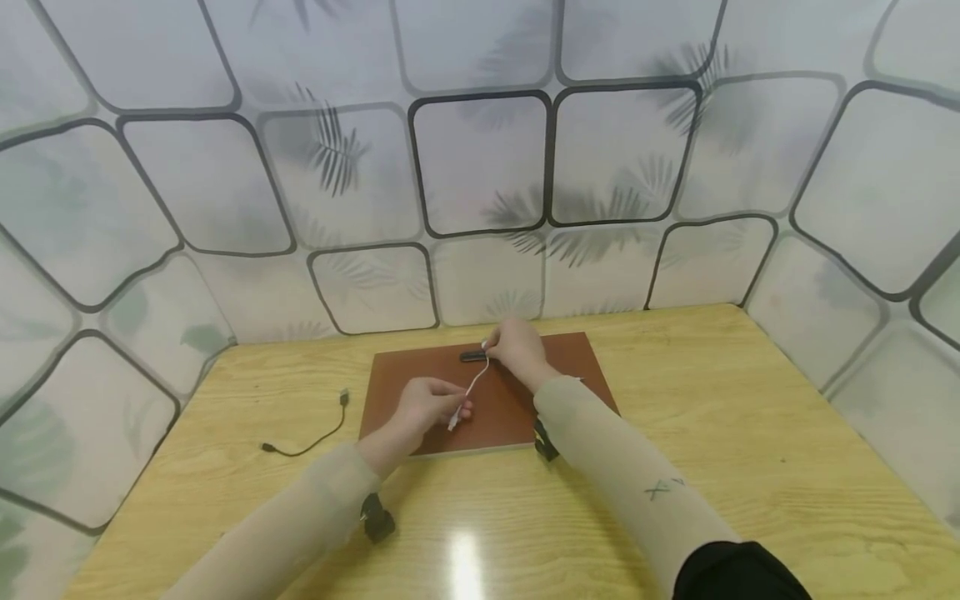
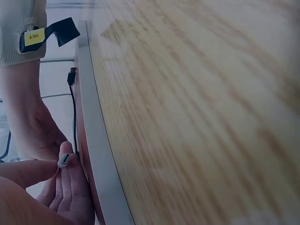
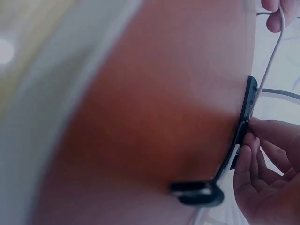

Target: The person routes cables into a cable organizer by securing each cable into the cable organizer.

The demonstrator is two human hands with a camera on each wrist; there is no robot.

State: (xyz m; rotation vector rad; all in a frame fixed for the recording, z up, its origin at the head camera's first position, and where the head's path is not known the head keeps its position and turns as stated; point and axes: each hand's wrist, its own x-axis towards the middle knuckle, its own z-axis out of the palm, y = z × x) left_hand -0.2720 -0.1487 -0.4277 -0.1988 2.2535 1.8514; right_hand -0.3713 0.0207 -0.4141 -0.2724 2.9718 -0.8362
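A thin white charging cable runs between both hands above a brown board. My left hand pinches it near one end. In the left wrist view, the small oval plug of that cable pokes out between thumb and fingers. Farther back, my right hand pinches the cable between thumb and fingertips, right at a slim black strip on the board. In the right wrist view, the black strip reaches out past the fingertips, and the white cable passes along it.
A short black USB cable lies on the wooden table left of the board. In the right wrist view, a black connector lies on the board near the right hand. A patterned curtain-like backdrop rises behind the table.
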